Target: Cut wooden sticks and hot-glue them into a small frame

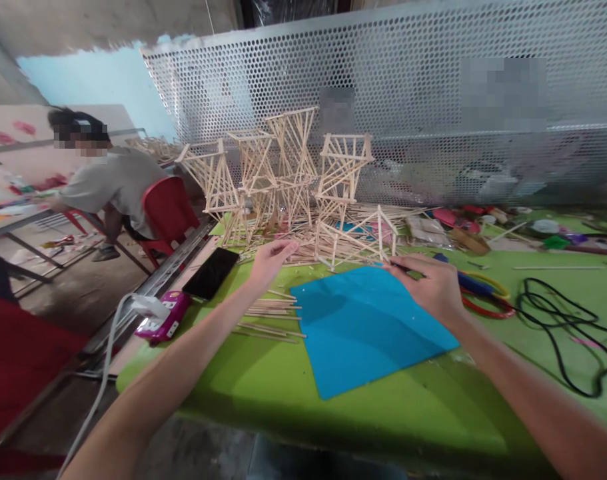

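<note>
My left hand (273,262) hovers over the left side of the table with thumb and fingers pinched together; anything between the fingertips is too small to make out. My right hand (430,283) is closed around a slim dark tool (406,270), mostly hidden by the fingers. Its tip is near the bottom corner of a small open frame of wooden sticks (380,230), though contact is unclear. Below both hands lies a blue sheet (363,333). Several loose wooden sticks (268,307) lie along its left edge.
Tall stick towers (296,150) stand at the back before a perforated metal panel (433,100). A phone (212,273) and a purple power strip (163,317) lie left. On the right are coloured handles (488,293) and a black cable (558,347). A person (113,177) sits farther left.
</note>
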A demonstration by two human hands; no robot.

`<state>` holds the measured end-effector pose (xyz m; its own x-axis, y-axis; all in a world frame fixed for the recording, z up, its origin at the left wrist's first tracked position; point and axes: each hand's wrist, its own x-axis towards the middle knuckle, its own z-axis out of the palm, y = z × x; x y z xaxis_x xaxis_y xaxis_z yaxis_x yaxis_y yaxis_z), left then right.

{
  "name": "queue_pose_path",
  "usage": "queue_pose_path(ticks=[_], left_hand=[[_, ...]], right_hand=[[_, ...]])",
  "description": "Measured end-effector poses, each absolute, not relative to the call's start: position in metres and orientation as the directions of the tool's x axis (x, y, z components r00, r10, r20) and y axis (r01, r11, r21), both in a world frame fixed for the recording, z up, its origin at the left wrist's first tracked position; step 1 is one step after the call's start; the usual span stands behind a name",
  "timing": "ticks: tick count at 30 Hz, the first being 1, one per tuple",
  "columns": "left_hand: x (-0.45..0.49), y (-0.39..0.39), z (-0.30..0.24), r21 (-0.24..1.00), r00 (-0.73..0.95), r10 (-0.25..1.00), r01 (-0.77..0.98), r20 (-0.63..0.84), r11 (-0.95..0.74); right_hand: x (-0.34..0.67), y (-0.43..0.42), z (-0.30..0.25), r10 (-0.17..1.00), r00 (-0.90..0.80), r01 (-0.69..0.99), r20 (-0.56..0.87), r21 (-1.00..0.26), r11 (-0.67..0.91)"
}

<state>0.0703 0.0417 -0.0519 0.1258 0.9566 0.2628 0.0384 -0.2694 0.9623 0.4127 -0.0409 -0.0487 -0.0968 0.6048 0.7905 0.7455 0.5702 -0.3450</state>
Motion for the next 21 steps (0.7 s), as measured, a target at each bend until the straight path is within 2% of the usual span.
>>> queue_pose_path(ticks=[3,8,12,17,21], left_hand=[[0.068,0.045,-0.054,0.918,0.139,0.924,0.132,0.357,-0.374],[0.072,0.040,-0.053,0.873,0.163,0.911,0.264,0.379,-0.410],[0.078,0.032,-0.049,0.911,0.207,0.923,0.194,0.325,-0.365],[0.080,0.023,-0.043,0.989,0.319,0.942,0.062,0.108,-0.134],[0.078,0.021,-0.039,0.999,0.359,0.932,-0.049,0.038,-0.022]], right_hand=[[0.416,-0.041,-0.046,0.610,-0.075,0.745,0.789,-0.362,0.561],[0.414,-0.042,-0.044,0.592,-0.118,0.742,0.797,-0.326,0.586],[0.412,-0.043,-0.046,0.573,-0.168,0.726,0.802,-0.293,0.622],[0.411,-0.044,-0.048,0.577,-0.199,0.678,0.792,-0.313,0.665],[0.412,-0.043,-0.048,0.577,-0.225,0.643,0.785,-0.326,0.693]])
